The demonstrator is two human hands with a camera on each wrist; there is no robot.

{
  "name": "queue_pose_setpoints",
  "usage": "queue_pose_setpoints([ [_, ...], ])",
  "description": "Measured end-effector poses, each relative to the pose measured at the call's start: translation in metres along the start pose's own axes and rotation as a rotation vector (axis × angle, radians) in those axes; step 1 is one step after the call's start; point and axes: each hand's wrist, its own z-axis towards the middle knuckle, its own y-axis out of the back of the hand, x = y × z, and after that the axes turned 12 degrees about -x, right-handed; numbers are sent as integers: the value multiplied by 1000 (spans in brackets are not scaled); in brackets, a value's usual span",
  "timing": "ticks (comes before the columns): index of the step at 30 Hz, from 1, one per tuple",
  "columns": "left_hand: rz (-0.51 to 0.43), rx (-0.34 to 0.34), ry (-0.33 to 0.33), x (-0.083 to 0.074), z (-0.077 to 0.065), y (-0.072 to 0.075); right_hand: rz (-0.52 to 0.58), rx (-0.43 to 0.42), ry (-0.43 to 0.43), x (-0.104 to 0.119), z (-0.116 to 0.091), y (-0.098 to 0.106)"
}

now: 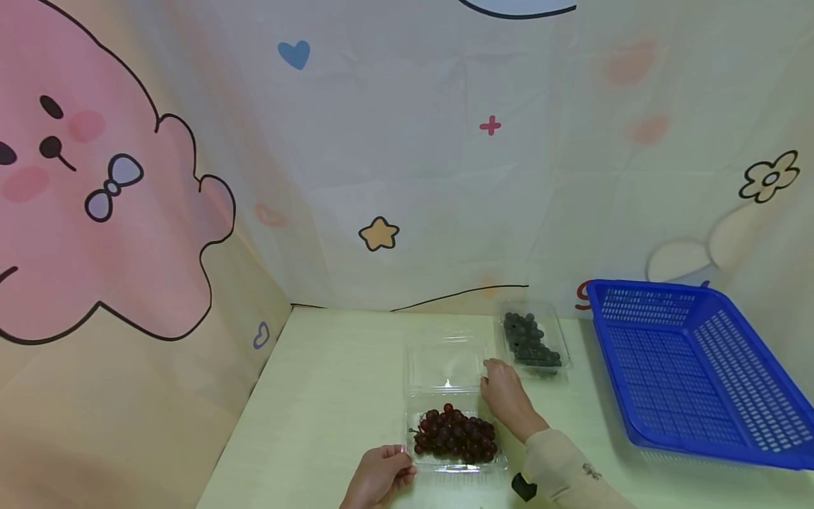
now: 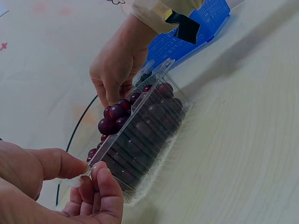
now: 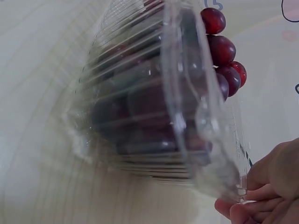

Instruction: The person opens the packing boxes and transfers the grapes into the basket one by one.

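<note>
A clear plastic clamshell container [image 1: 416,463] sits on the table with its lid [image 1: 445,360] folded back behind it. A bunch of dark red grapes [image 1: 454,435] lies in the base, some rising above the rim. My left hand [image 1: 378,475] pinches the rim at the near left corner between thumb and fingers, as the left wrist view shows closely. With its fingertips, my right hand [image 1: 506,396] grips the container's right edge near the hinge and lid. In the right wrist view, the right fingers [image 3: 266,200] curl at the clear plastic corner.
Behind the right hand stands a second clear container of dark grapes [image 1: 531,343]. A large blue plastic basket [image 1: 649,375] occupies the table's right side. Printed cloth [image 1: 413,155] hangs along the back and left edges of the pale table [image 1: 305,410].
</note>
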Motion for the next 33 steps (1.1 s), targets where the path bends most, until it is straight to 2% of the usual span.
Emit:
queue_pose_setpoints([
  [13,1,7,-6,2,2,0,80,49,-69,-8,-1,-1],
  [18,-1,12,-10,2,2,0,91,94,-136,-11,-1,-3],
  [27,3,9,-3,-1,-1,2,132,152,-193,-10,-1,1],
  [33,3,8,-7,-2,-2,3,216,219,-227,-13,0,8],
])
